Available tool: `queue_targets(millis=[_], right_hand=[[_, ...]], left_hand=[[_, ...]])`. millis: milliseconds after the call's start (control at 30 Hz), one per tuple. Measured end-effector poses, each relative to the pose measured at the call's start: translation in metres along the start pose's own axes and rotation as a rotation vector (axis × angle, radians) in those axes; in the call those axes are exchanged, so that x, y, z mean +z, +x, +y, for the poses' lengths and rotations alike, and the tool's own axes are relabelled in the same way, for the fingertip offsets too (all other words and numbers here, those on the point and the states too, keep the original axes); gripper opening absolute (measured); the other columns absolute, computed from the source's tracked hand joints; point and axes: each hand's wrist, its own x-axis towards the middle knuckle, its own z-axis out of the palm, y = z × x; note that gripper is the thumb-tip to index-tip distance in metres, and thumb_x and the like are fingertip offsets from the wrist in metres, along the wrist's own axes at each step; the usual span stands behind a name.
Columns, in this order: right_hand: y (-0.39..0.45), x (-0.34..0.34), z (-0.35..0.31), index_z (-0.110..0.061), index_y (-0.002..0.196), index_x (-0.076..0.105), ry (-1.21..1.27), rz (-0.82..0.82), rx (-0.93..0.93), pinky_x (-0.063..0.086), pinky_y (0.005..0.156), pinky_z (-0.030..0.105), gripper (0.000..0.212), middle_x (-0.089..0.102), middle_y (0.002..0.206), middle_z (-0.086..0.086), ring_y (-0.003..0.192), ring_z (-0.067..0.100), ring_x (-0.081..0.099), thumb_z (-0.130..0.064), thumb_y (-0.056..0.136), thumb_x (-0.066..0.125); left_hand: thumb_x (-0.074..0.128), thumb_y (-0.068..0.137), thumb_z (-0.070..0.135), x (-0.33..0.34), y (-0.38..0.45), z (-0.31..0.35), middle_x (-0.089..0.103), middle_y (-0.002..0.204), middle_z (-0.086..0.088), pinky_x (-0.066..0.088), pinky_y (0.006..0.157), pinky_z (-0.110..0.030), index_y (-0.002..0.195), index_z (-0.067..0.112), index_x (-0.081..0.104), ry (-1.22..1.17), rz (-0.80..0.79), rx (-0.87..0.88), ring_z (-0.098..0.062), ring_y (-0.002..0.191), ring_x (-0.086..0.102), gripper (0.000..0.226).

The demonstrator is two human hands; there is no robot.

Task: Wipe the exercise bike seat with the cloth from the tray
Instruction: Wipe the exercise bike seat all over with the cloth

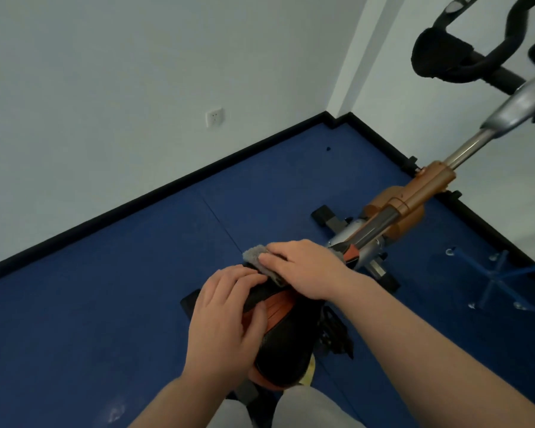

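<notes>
The exercise bike seat point(286, 341) is black with orange stripes and points away from me at centre bottom. My right hand point(303, 267) lies flat on a grey fluffy cloth point(255, 256), pressing it onto the seat's narrow nose. My left hand point(226, 322) rests on the left side of the seat, fingers curled over its edge, thumb on top. Part of the cloth is hidden under my right palm. No tray is in view.
The bike's orange and silver frame point(414, 199) runs up to the right to black handlebars point(451, 57). A blue star-shaped base point(494, 279) stands on the blue floor at right. White walls with a socket point(214, 116) lie behind.
</notes>
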Motion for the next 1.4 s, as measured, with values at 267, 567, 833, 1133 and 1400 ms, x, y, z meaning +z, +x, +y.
queue_targets(millis=[267, 567, 833, 1133, 1400], right_hand=[[-0.009, 0.010, 0.028, -0.020, 0.058, 0.049, -0.269, 0.342, -0.001, 0.034, 0.070, 0.038, 0.048, 0.062, 0.064, 0.002, 0.070, 0.026, 0.056, -0.048, 0.094, 0.033], [-0.015, 0.003, 0.077, -0.015, 0.058, 0.047, 0.488, 0.430, 0.293, 0.034, 0.060, 0.035, 0.040, 0.048, 0.063, -0.004, 0.065, 0.015, 0.049, -0.037, 0.092, 0.049], [-0.036, 0.020, 0.078, -0.029, 0.104, 0.058, 1.083, 0.573, 0.482, 0.047, 0.074, 0.025, 0.026, 0.066, 0.098, -0.006, 0.090, 0.005, 0.061, -0.042, 0.099, 0.036], [-0.021, 0.021, 0.071, -0.026, 0.117, 0.055, 1.210, 0.648, 0.579, 0.045, 0.088, 0.033, 0.032, 0.063, 0.109, -0.003, 0.107, 0.017, 0.059, -0.040, 0.101, 0.031], [-0.014, 0.036, 0.045, -0.031, 0.146, 0.028, 1.121, 0.845, 0.728, 0.034, 0.110, 0.043, 0.046, 0.047, 0.142, 0.000, 0.129, 0.023, 0.045, -0.040, 0.101, 0.026]], left_hand=[[0.048, 0.085, 0.033, 0.007, 0.045, 0.020, 0.060, 0.099, 0.020, 0.042, 0.092, -0.031, 0.100, 0.034, 0.058, 0.097, -0.190, 0.038, -0.001, 0.095, 0.053, 0.018], [0.042, 0.087, 0.035, 0.010, 0.055, 0.021, 0.058, 0.105, 0.027, 0.040, 0.085, -0.020, 0.110, 0.042, 0.056, 0.225, -0.249, 0.071, 0.005, 0.098, 0.052, 0.027], [0.039, 0.086, 0.039, 0.011, 0.055, 0.025, 0.057, 0.104, 0.031, 0.039, 0.082, -0.018, 0.109, 0.043, 0.056, 0.251, -0.231, 0.006, 0.007, 0.098, 0.051, 0.029], [0.041, 0.092, 0.035, 0.010, 0.059, 0.018, 0.056, 0.110, 0.028, 0.039, 0.081, -0.020, 0.116, 0.042, 0.053, 0.264, -0.312, 0.090, 0.006, 0.100, 0.051, 0.028], [0.040, 0.095, 0.038, -0.002, 0.072, 0.001, 0.050, 0.120, 0.026, 0.044, 0.080, -0.020, 0.128, 0.042, 0.045, 0.184, -0.489, 0.213, 0.004, 0.103, 0.051, 0.034]])
